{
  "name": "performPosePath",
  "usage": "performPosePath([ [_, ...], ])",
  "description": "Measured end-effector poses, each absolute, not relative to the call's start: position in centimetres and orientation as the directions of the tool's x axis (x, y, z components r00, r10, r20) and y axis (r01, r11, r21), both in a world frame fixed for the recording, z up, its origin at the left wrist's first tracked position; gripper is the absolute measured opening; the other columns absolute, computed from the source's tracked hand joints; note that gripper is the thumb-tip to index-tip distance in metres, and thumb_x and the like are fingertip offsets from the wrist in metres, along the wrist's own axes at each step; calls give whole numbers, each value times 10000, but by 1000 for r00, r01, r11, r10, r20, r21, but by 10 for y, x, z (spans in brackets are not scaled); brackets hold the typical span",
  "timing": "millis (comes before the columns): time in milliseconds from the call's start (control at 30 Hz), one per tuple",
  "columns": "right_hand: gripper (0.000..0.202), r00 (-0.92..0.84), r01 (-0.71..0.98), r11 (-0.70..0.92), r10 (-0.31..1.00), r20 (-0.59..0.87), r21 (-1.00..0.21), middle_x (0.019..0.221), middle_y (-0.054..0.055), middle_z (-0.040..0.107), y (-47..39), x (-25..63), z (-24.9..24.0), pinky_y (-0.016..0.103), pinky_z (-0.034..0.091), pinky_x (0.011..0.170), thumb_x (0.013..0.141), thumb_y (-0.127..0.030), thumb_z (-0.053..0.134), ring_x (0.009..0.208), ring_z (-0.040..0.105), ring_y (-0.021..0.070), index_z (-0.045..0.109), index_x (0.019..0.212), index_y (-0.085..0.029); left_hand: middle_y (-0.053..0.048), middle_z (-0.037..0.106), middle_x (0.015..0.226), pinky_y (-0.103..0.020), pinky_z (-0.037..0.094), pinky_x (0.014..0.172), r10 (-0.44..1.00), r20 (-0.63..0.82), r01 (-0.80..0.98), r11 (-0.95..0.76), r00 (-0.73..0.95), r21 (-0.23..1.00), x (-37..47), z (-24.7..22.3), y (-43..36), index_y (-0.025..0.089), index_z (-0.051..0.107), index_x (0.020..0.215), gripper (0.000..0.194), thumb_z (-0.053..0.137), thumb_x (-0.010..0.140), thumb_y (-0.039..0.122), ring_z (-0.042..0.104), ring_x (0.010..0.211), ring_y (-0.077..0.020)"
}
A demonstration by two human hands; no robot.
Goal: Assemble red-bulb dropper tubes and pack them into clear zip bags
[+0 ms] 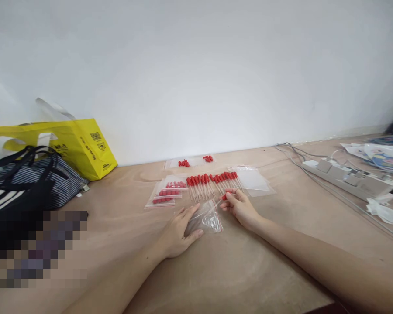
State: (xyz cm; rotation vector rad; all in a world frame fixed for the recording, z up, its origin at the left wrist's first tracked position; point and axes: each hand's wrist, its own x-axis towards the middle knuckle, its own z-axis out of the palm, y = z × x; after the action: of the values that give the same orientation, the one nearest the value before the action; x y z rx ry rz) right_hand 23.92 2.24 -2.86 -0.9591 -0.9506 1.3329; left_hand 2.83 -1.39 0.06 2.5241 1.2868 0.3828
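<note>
Between the thumb and fingers of my right hand (pixel 239 210) is the red bulb of a dropper (pixel 225 196), its thin stem pointing left to the mouth of a clear zip bag (pixel 209 220). My left hand (pixel 180 231) lies on the bag's left side, thumb and fingers spread apart. Just beyond the hands, several clear droppers with red bulbs (pixel 203 179) lie in a row, bulbs away from me. On the left, overlapping zip bags (pixel 165 193) hold more red-bulbed droppers. Whether the bag under my hands has anything inside cannot be made out.
Flat clear bags (pixel 253 179) lie right of the row. Loose red bulbs (pixel 184 163) rest on a bag near the wall. A power strip (pixel 350 179) with cables is at right, a yellow bag (pixel 88 150) and striped bag (pixel 63 179) at left.
</note>
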Motion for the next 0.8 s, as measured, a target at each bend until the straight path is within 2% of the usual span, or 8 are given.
performPosePath([
  [133,370,-239,-63,-22,971,-6,-998,622,-43,572,17,237,-29,164,321,319,607,-439,642,353,486,58,432,771,-183,-69,391,1315,-442,276,998,823,105,745,-553,559,374,30,0,-14,217,229,1312,579,439,805,402,350,1200,-238],
  [267,334,-458,102,24,889,-26,-994,626,-17,598,17,237,-28,164,342,337,586,-410,675,348,459,38,550,736,-139,-73,361,1333,-430,291,992,824,111,729,-547,556,413,29,-1,-13,216,204,1319,608,443,803,431,345,1203,-237],
  [400,294,-467,135,88,884,15,-987,745,23,634,20,240,-26,166,375,382,656,-409,618,411,456,32,633,769,-138,-73,275,1379,-415,298,992,809,144,694,-567,569,443,17,-2,-14,234,123,1338,691,468,784,462,312,1224,-238],
  [567,299,-460,121,91,887,26,-988,650,12,627,24,249,-27,183,390,429,641,-404,636,438,455,51,666,785,-145,-47,387,1318,-415,311,984,799,75,692,-559,596,457,-6,-4,-21,265,181,1318,598,459,806,399,363,1192,-224],
  [667,306,-463,167,122,886,31,-978,637,12,620,24,251,-28,189,384,434,653,-415,623,447,464,64,676,802,-152,-38,425,1292,-422,317,978,807,71,696,-546,586,467,-9,-4,-24,274,196,1314,551,430,826,376,381,1180,-222],
  [800,240,-550,255,377,814,187,-891,796,24,624,22,255,-25,207,431,607,714,-380,566,673,550,109,690,786,-188,-36,444,1279,-420,328,968,800,61,690,-550,597,471,-5,-3,-23,275,196,1317,555,436,825,366,402,1163,-219],
])
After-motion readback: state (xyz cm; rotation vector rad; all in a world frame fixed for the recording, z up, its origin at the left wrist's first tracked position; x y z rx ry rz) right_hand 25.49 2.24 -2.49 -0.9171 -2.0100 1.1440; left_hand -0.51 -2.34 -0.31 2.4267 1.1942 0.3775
